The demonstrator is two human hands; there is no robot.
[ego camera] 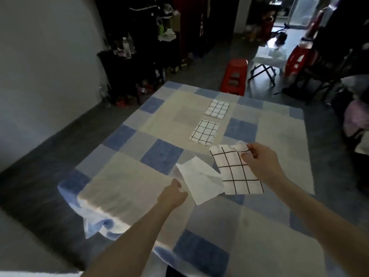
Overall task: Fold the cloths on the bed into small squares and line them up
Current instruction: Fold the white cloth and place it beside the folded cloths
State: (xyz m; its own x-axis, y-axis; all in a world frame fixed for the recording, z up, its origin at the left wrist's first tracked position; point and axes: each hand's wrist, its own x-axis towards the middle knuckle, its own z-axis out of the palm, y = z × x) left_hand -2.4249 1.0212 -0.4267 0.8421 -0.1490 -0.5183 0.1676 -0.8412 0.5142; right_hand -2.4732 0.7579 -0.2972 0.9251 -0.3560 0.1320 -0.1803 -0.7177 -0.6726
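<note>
Head view of a bed (127, 188) covered by a sheet of blue, grey and cream squares. Two folded cloths, white with a black grid, lie flat on the sheet in a line running away from the viewer: the far folded cloth (217, 109) near the bed's far edge, and the near folded cloth (204, 131) just on the viewer's side of it, the two apart. A third cloth (236, 170), same grid pattern, is held over the sheet nearer the viewer, partly unfolded, with its plain white underside (199, 181) turned up on the left. The right hand (259, 158) pinches the cloth's upper right corner between thumb and curled fingers. The left hand (173, 194) has its fingers curled at the lower left edge of the white part; whether it actually grips the fabric cannot be told. The sheet's near-left corner (95, 224) hangs crumpled over the bed's edge. Beyond the bed stand a red stool (234, 76), a folding table (265, 60) and dark shelves (139, 47) against a white wall (46, 56).
</note>
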